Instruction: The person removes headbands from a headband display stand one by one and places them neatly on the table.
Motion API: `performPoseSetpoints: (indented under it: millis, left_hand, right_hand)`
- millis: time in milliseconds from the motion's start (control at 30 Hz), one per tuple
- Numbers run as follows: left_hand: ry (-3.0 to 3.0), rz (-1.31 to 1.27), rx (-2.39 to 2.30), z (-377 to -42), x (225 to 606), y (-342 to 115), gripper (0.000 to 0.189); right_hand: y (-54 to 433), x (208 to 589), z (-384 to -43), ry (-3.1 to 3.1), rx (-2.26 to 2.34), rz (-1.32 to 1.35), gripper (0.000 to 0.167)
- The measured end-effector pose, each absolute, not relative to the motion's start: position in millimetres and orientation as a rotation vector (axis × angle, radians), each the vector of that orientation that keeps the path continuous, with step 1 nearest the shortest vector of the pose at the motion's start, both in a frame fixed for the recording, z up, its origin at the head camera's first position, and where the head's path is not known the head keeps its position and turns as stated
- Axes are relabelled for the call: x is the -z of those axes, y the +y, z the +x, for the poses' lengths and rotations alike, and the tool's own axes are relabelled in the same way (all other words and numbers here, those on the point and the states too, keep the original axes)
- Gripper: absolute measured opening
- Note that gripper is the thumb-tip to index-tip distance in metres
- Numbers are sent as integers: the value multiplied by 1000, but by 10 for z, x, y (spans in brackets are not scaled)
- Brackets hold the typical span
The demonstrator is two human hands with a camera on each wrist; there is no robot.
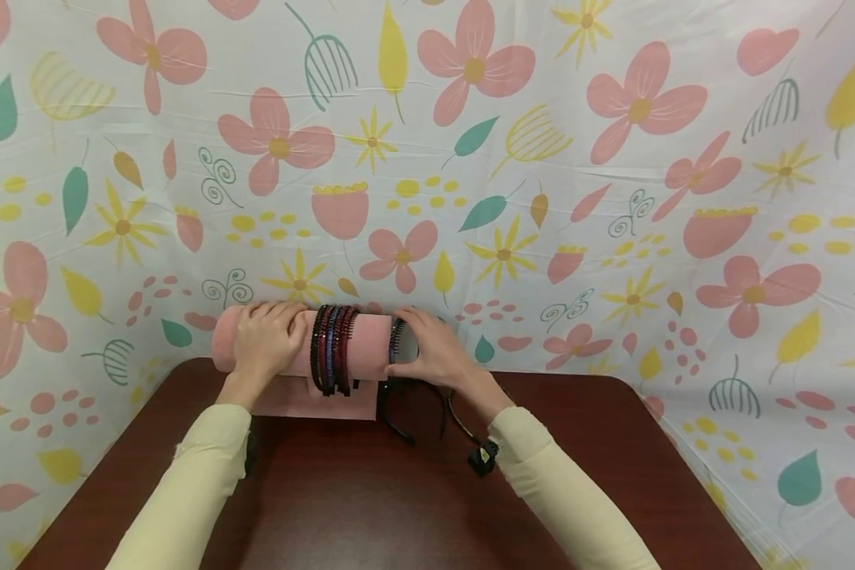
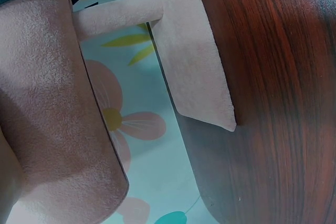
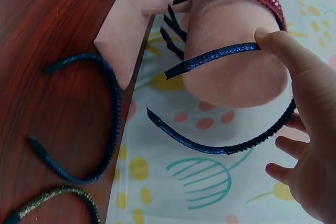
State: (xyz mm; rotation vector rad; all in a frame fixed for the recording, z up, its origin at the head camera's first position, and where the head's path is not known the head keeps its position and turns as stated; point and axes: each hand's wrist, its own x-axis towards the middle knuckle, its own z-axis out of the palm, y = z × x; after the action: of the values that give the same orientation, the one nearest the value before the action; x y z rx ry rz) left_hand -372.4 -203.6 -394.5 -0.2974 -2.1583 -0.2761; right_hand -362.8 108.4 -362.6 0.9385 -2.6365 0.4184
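Note:
A pink plush headband stand (image 1: 368, 348) has a thick horizontal roll on a short post above a flat base (image 3: 123, 40). My left hand (image 1: 267, 336) holds the roll near its left end, fingers curved over the top. Several glittery headbands (image 1: 333, 348) in black, red and blue circle the middle of the roll. With my right hand (image 1: 435, 348) I grip a dark blue glitter headband (image 3: 220, 53) at the roll's right end. Its band spreads around the roll's end in the right wrist view, with the thumb (image 3: 268, 38) on one side.
Another blue headband (image 3: 113, 114) lies on the dark wooden table (image 1: 370, 491), just right of the stand's base. Beside it is a gold and black headband (image 3: 52, 198). A floral cloth (image 1: 427, 198) hangs right behind the table.

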Motion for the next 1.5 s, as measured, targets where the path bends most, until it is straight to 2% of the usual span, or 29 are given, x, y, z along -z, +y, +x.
performPoseSetpoints:
  millis: [800,1500]
  left_hand:
    - [-2195,-279,288,-3709,3942,-2046,39]
    - [-2158,-288,282,-3736,3959,-2037,40]
  right_hand:
    - [1618,3859,-3640,-2675,-393,874,95]
    - [2094,3912,-3607,-2768,-344,766,93]
